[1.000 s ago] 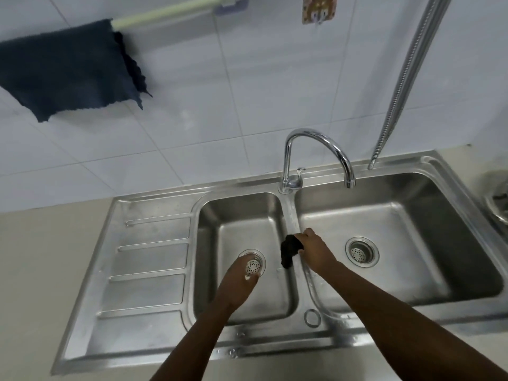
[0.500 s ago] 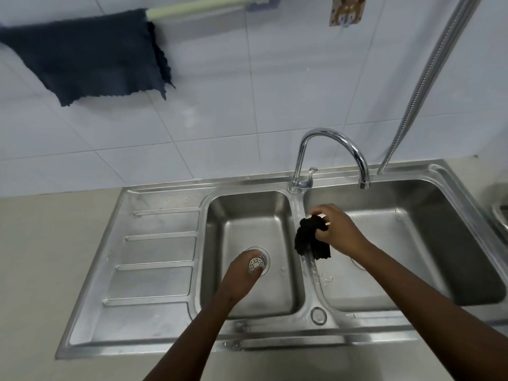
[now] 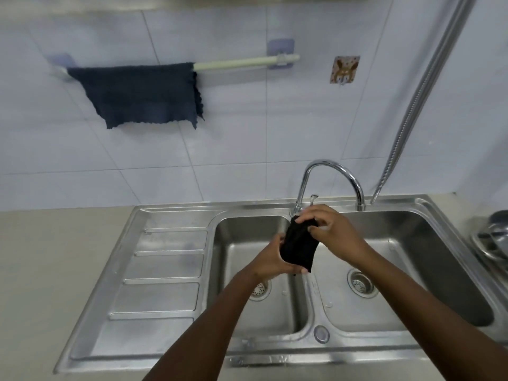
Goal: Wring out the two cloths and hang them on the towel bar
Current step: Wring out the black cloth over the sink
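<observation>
From the head view, one half of the job looks done: a dark blue cloth (image 3: 143,94) already hangs spread over the left part of the towel bar (image 3: 242,62), well above and to the left of the fingers. The right part of the bar is bare, with room for a second cloth. What is left, as I judge it, is to wring the black cloth (image 3: 299,247) and hang it there.

That black cloth is bunched between both hands, held in the air over the divider between the two basins of the sink (image 3: 176,270), just below the base of the tap (image 3: 330,174).

The left hand (image 3: 270,259) comes up from below with the palm turned toward the cloth; its fingers wrap the lower left side of the bundle. The right hand (image 3: 334,232) reaches in from the right and sits higher; thumb and forefinger pinch the top edge, while the other fingers curl loosely just beside it. Both forearms stretch forward from the bottom of the frame and converge on the cloth. No twist is visible in the fabric, so the wringing seems only about to begin.
</observation>
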A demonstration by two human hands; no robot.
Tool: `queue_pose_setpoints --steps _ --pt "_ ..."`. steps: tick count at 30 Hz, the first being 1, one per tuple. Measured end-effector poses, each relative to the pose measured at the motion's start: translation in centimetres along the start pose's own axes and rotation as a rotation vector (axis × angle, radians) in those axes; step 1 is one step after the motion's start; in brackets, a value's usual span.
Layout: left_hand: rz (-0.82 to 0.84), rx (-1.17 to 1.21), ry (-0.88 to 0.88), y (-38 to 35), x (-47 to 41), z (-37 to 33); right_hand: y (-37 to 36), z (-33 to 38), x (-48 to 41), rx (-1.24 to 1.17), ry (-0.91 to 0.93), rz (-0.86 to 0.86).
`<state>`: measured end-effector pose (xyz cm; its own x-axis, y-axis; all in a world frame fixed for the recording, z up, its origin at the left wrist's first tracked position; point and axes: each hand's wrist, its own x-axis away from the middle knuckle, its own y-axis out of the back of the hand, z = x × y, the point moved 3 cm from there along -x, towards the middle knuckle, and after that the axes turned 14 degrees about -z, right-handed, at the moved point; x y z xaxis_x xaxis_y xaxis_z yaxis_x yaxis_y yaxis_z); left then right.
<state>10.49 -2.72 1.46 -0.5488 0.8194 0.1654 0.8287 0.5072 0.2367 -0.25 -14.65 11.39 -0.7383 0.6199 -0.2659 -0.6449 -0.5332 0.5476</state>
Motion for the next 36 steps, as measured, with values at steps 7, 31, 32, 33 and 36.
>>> queue_pose_setpoints --steps 7,31,32,33,36 --pt "0.121 -0.147 0.17 3.0 1.6 -0.9 -2.0 -2.0 2.4 0.354 0.074 0.273" --pt "-0.159 -1.187 -0.488 6.0 3.0 -4.7 -4.7 -0.8 1.1 0.69 0.144 0.291" --pt "-0.182 -1.198 -0.499 6.0 3.0 -4.6 -4.9 -0.7 0.9 0.646 0.104 0.333" --pt "-0.194 -1.193 -0.493 6.1 3.0 -4.5 -5.1 -0.7 0.6 0.597 0.067 0.378" --pt "-0.193 -1.121 -0.45 6.4 2.8 -4.3 -5.4 -0.9 0.5 0.444 -0.051 0.475"
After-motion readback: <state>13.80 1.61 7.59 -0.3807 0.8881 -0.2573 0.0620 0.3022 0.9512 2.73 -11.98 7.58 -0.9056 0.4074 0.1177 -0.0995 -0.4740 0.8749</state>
